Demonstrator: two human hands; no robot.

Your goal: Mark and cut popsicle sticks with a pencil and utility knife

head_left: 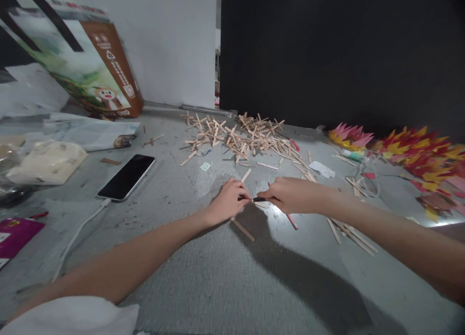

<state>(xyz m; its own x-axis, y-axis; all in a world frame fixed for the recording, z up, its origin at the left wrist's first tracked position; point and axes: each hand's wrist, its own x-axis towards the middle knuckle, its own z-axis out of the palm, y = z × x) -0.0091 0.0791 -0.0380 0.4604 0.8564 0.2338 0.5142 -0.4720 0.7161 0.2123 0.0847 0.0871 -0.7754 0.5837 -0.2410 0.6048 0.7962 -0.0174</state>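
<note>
My left hand (229,200) is closed in a pinch over a flat wooden craft stick (242,229), whose ends stick out above and below the fingers. A small dark bit shows at its fingertips, too small to name. Facing it, my right hand (285,193) is closed around a thin black tool (258,199), whose tip meets the left fingertips; most of the tool is hidden in the fist. Below the right hand pokes out a thin pinkish-red rod (292,221), like a pencil. Another short stick (260,205) lies between the hands.
Beyond the hands is a heap of crossed craft sticks (236,139). Loose sticks (354,238) lie right, near red and yellow pointed paper pieces (417,153). At left are a phone (127,176) on a white cable (82,231), plastic packs (47,161) and a printed bag (83,64).
</note>
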